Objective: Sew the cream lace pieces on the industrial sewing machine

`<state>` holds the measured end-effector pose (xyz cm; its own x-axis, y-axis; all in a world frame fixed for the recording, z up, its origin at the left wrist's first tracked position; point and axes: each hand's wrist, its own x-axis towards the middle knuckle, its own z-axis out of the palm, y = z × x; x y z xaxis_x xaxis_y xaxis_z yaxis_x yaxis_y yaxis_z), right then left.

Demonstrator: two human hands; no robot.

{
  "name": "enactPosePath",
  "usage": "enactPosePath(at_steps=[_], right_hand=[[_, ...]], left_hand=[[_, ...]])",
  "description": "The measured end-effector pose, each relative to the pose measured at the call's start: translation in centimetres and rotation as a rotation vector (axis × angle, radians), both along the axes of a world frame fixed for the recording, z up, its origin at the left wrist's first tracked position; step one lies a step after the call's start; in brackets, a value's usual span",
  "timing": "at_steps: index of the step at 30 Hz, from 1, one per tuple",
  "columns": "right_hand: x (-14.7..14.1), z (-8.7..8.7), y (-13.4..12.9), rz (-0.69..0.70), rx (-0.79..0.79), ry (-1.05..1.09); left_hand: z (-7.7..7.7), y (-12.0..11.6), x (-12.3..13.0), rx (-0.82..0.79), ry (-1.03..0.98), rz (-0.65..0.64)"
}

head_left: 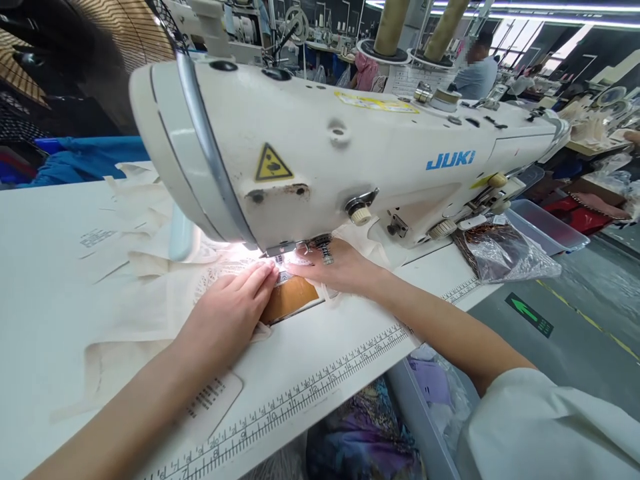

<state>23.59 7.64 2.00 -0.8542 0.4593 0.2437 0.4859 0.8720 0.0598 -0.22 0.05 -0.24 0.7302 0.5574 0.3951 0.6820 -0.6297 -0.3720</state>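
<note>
Cream lace fabric point(207, 277) lies under the needle area of a white sewing machine point(310, 147), lit brightly there. My left hand point(235, 300) rests on this fabric just left of the presser foot point(280, 260), its fingers stretched out side by side and pressing down; the thumb is hidden. On the other side of the needle, my right hand point(335, 267) has its fingers closed on the fabric's edge. Some of those fingertips are hidden by the machine parts. A brown plate point(290, 300) shows in the table between the hands.
More cream cloth pieces point(135, 267) spread over the white table point(40, 280) at left. Ruler markings point(300, 393) run along the front edge. A plastic bag point(510, 253) sits at the right end beside a clear bin point(547, 227). Below is a grey container point(420, 413).
</note>
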Motion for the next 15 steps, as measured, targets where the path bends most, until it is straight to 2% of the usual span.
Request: enactPosePath(at_steps=[4,9,13,15], right_hand=[[-0.2,0.1,0.4,-0.04,-0.165,0.07],[-0.3,0.2,0.5,-0.01,-0.188,0.109],[-0.3,1.0,-0.1,-0.067,-0.246,0.159],[-0.4,1.6,-0.5,-0.15,-0.26,0.17]], left_hand=[[0.3,-0.1,0.2,0.035,0.015,-0.001],[0.1,0.2,-0.1,0.004,-0.009,0.005],[-0.6,0.2,-0.9,-0.068,-0.047,-0.006],[-1.0,0.3,-0.9,-0.13,-0.067,-0.056]])
